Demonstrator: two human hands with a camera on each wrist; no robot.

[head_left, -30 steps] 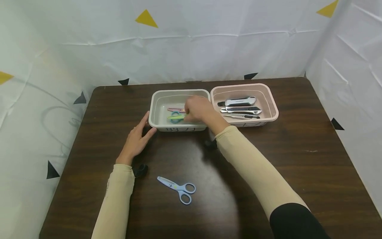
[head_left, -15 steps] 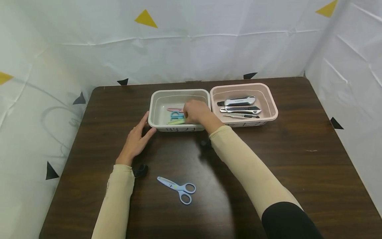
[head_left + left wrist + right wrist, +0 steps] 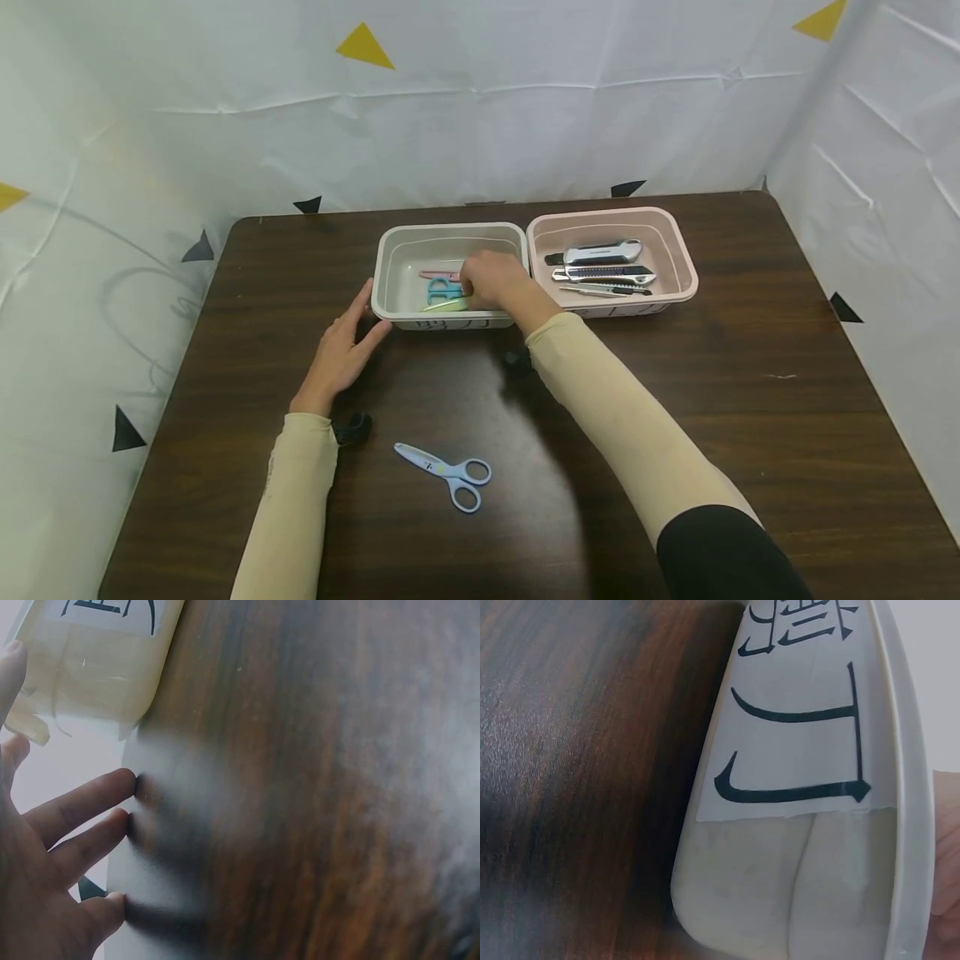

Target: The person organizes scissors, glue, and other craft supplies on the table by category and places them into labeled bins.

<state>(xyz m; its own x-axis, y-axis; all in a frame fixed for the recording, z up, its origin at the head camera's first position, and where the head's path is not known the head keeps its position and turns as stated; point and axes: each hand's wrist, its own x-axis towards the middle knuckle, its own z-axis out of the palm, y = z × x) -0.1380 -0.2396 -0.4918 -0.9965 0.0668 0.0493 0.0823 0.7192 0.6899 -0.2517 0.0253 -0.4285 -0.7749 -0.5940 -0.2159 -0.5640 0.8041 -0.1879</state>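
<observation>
My right hand (image 3: 491, 279) reaches down into the grey-white bin (image 3: 450, 325), its fingers curled over the handle end of green scissors (image 3: 446, 306). Only the green blades show, pointing left along the bin's front wall. Just behind lie blue scissors (image 3: 440, 291) and a pink pair (image 3: 435, 275), each partly covered by the hand. My left hand (image 3: 337, 354) rests with spread, straight fingers at the bin's left front corner; the left wrist view shows those fingers (image 3: 82, 806) close beside it. The right wrist view is mostly the labelled front wall of the bin (image 3: 840, 877).
A pink bin (image 3: 686, 292) stands against the right side of the grey-white one, holding several utility knives (image 3: 603, 254). Light-blue scissors (image 3: 442, 471) lie on the dark wooden table (image 3: 750, 417) between the forearms. White sheeting (image 3: 480, 142) rises behind and at both sides.
My right hand has lowered the green scissors toward the bin's front wall, uncovering more of the blue scissors. Over the last half second it barely moves. The left hand has stayed at the corner.
</observation>
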